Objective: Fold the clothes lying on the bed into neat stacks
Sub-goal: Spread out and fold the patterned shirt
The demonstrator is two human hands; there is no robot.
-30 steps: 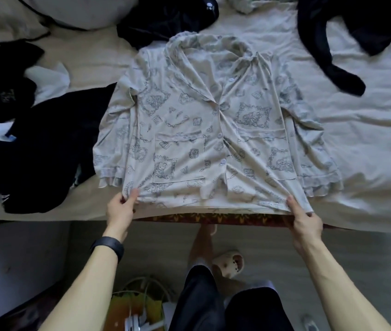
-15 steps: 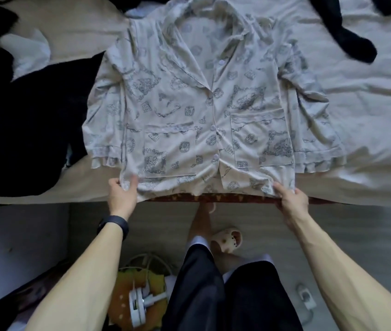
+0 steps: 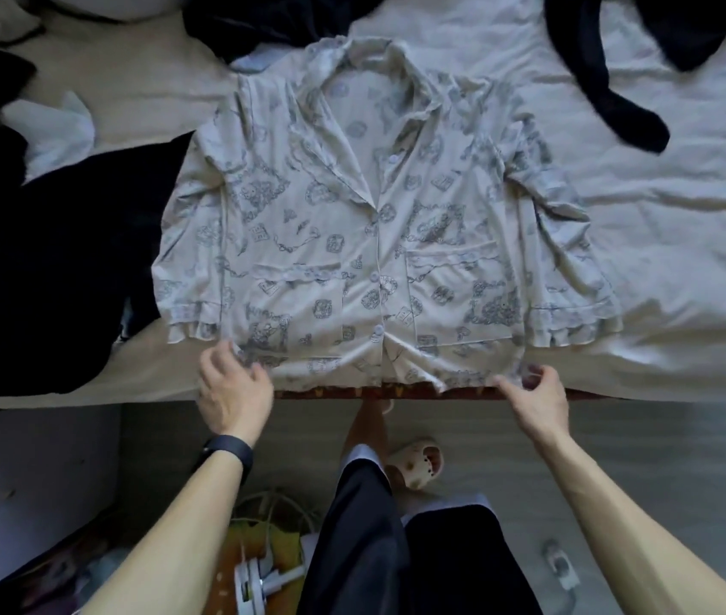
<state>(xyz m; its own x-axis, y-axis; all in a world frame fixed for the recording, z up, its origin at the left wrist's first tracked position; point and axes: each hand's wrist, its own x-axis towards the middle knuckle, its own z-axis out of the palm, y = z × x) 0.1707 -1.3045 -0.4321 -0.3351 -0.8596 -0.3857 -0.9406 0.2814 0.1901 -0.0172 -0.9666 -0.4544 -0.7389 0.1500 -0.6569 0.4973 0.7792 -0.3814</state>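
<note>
A cream pyjama shirt (image 3: 352, 241) with a grey print lies flat on the bed, front up, collar at the far end, both sleeves laid along its sides. Its hem reaches the bed's near edge. My left hand (image 3: 232, 388) is at the left hem corner, fingers curled on the fabric; the hand is blurred. At the right hem corner my right hand (image 3: 536, 395) pinches the cloth between thumb and fingers.
A black garment (image 3: 59, 268) lies left of the shirt, with white cloth (image 3: 53, 126) behind it. More dark clothes (image 3: 609, 82) lie at the far right and behind the collar. The pale bedsheet (image 3: 672, 241) is wrinkled. My legs and a slipper (image 3: 414, 463) are on the floor below.
Both hands have drawn the hem toward the bed's near edge, flattening the shirt. The left hand's fingers have shifted on the corner.
</note>
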